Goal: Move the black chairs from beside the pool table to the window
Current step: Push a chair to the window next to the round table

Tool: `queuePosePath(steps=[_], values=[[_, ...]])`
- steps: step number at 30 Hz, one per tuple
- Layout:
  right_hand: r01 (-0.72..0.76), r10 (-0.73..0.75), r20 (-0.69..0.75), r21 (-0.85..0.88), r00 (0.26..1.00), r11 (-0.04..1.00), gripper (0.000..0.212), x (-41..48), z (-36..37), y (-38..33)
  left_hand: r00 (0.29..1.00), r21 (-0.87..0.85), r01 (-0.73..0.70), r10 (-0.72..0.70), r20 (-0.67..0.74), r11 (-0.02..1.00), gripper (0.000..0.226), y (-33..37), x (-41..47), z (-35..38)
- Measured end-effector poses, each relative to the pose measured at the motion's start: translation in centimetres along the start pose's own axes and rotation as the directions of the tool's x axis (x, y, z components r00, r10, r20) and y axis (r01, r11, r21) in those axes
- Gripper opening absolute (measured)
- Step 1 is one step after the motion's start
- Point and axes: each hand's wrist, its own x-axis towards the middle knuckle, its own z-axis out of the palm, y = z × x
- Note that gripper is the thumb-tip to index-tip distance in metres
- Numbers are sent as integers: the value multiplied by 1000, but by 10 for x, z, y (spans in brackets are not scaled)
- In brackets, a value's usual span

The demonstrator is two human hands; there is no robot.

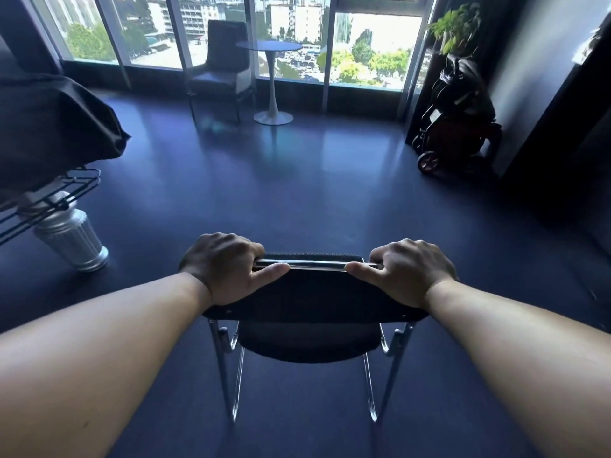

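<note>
A black chair [314,299] with chrome legs stands right in front of me, its back toward me and its seat facing the window [373,44]. My left hand [228,269] grips the left end of the backrest's top rail, fingers curled over it and thumb along the near side. My right hand [410,272] grips the right end the same way. The covered pool table [49,127] fills the left edge, its silver leg [71,239] standing on the floor.
By the window stand a dark armchair [221,71] and a small round white pedestal table [272,77]. A folded stroller [453,117] and a potted plant [456,24] occupy the right corner. Dark open floor [297,180] lies between me and the window.
</note>
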Motion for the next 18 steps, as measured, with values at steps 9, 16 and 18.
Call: queuePosePath(steps=[9, 16, 18], values=[[-31, 31, 2, 1, 1000, 1000, 101, 167, 24, 38, 1000, -9, -21, 21, -8, 1000, 85, -87, 142, 67], [-38, 38, -11, -11, 999, 999, 95, 283, 40, 71, 997, -8, -73, 73, -1, 997, 84, -148, 253, 112], [-46, 46, -18, -11, 999, 999, 95, 319, 47, 83, 997, -8, -73, 73, -4, 997, 84, -164, 287, 128]])
